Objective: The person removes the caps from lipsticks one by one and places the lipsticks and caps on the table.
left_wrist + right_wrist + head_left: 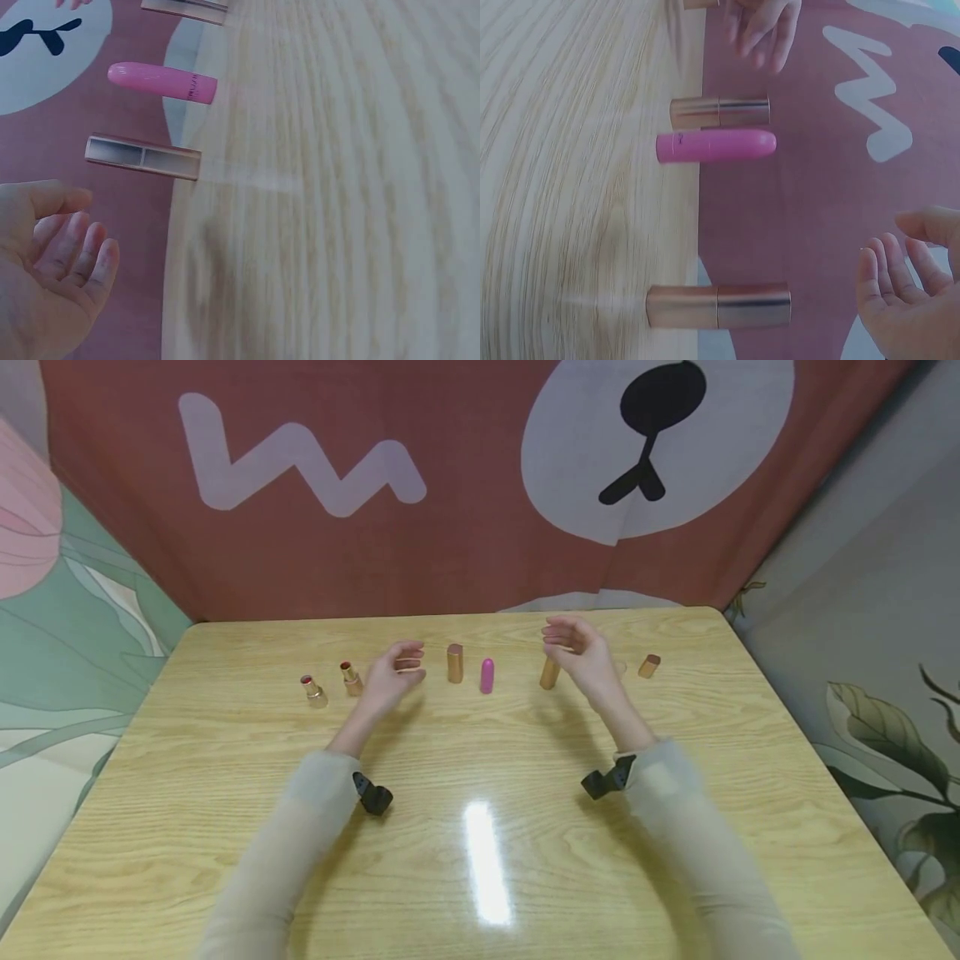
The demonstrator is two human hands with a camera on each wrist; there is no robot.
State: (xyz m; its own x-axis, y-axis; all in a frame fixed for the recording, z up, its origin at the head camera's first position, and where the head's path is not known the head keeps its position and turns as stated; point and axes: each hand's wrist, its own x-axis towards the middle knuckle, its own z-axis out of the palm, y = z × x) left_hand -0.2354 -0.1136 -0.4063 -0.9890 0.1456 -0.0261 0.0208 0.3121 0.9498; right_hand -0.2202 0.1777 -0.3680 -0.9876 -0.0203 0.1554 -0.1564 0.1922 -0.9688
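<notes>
My left hand hovers over the table with loosely bent fingers and nothing in it. Just to its right stands a closed gold lipstick, with a bright pink lipstick tube upright beside it. My right hand, also holding nothing, is raised above and beside another closed gold lipstick. In the right wrist view that gold lipstick stands apart from the fingers. Two uncapped lipsticks, one outer and one nearer, stand left of the left hand, their dark red tips showing.
A small gold cap-like piece is at the right, past my right hand. Something pale is partly hidden behind that hand. The wooden table ends at a red cloth with pale and black shapes.
</notes>
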